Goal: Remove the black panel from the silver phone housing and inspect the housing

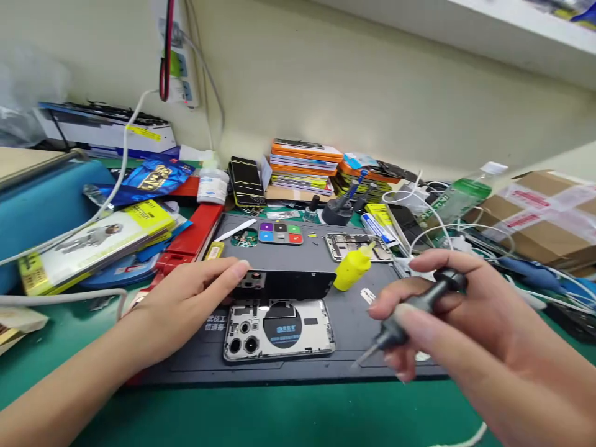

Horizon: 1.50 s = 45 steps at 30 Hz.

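My left hand [186,304] grips the left end of a black phone screen [284,284] that stands on edge, hinged up from an opened phone body [278,329]. The body lies flat on a grey work mat [354,310], its camera holes and round coil showing. My right hand [447,316] holds a black screwdriver [414,313], tip pointing down-left just above the mat, to the right of the phone. A yellow squeeze bottle [352,268] lies beside the screen's right end.
Another opened phone frame [356,245] and a coloured screw tray [280,233] lie at the mat's far side. Stacked phones [305,162], white cables [433,233], a clear bottle [459,195], cardboard boxes [544,214], a red tool [193,236] and packaging [97,242] crowd the green bench.
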Each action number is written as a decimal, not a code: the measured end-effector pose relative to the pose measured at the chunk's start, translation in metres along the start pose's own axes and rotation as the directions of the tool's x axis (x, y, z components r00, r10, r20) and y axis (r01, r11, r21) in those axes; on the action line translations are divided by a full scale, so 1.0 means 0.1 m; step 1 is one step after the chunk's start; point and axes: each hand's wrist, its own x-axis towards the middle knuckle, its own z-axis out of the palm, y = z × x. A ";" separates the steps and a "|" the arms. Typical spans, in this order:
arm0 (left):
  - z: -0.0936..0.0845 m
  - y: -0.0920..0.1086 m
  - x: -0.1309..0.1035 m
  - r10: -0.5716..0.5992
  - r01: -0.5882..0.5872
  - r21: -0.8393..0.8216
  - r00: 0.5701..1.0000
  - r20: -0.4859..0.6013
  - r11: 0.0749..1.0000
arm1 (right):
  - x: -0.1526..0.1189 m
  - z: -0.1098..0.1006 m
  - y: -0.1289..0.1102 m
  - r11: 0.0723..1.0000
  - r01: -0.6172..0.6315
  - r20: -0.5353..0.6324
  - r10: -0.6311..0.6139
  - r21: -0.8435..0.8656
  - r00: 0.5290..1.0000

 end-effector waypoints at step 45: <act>-0.04 -0.10 0.01 -0.007 0.035 -0.261 0.995 0.104 0.965 | 0.46 0.82 0.14 0.775 0.346 0.348 -0.173 -0.529 0.921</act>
